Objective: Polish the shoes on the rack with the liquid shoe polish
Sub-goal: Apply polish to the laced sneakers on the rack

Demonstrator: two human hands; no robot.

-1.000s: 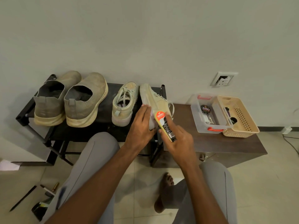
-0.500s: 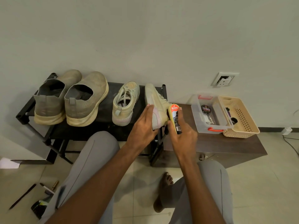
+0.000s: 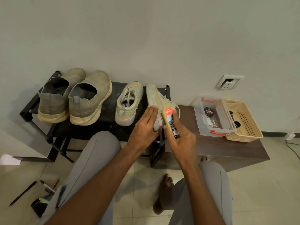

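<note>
A: The person's left hand [image 3: 145, 127] is lying flat against the sole side of the pale sneaker [image 3: 158, 101], fingers straight and close together, propping it on its edge at the right end of the black rack [image 3: 107, 111].

B: And the right hand [image 3: 181, 138] is wrapping its fingers around the liquid shoe polish [image 3: 171, 121], with the bottle's orange end pointing away from the person and lying against the sneaker's upper.

A: Its partner, the other pale sneaker [image 3: 129, 104], is sitting upright just to the left on the rack, heel toward the camera.

B: Further left, two grey slip-on shoes [image 3: 74, 96] are standing side by side, also heels toward the camera.

A: To the right, a clear plastic box [image 3: 212, 117] with red clips is resting on the brown low table [image 3: 215, 148], touching a beige basket [image 3: 243, 120].

B: A round dark tin [image 3: 209, 111] is lying inside that clear box.
</note>
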